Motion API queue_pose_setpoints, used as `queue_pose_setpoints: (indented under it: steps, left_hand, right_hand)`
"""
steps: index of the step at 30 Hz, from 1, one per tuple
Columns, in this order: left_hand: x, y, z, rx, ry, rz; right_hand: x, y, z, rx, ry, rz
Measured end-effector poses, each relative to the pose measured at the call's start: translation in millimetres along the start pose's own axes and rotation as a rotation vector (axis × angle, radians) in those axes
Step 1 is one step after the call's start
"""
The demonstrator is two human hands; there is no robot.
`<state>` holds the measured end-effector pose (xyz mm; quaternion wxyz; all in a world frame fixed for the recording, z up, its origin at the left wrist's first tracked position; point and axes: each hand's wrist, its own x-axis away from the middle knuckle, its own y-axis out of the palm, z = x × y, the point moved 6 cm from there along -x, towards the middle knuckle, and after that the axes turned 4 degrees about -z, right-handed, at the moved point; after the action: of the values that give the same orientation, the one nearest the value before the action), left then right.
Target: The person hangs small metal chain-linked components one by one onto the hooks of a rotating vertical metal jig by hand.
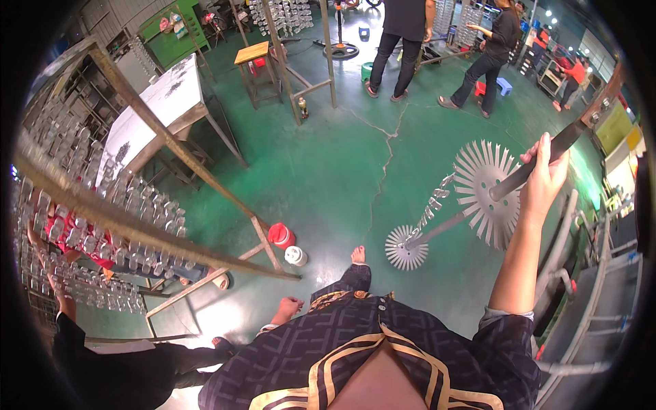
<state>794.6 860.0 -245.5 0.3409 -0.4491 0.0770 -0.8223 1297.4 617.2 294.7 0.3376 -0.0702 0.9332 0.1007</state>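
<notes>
My right hand (547, 178) is raised and wrapped round a dark metal pole (568, 139). Along that pole sit two slotted metal discs with finger-like teeth, a larger upper disc (486, 188) just below my grip and a lower disc (407, 247) near the floor. Several small shiny pieces (433, 205) hang in a row between the discs on their left side; most of the other slots look bare. Low beside my body, my left hand (290, 309) hangs with its fingers curled in, and nothing shows in it.
A wooden frame (198, 191) bars the left, with rows of clear cups (137, 212) and a person's arm behind. A red container (281, 236) and a white one (296, 256) stand at its foot. Other people (404, 41) stand ahead; pipe rails (581, 307) run along my right.
</notes>
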Motion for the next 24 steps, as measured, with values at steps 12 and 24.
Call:
queue_pose_setpoints:
  steps: [12, 24]
  left_hand:
    - [-278, -58, 298, -0.019, 0.283, 0.170]
    - [-303, -97, 239, -0.046, -0.110, 0.319]
  right_hand:
    - [-151, 160, 182, -0.120, 0.060, -0.083]
    - [-226, 388, 312, -0.307, 0.164, -0.315]
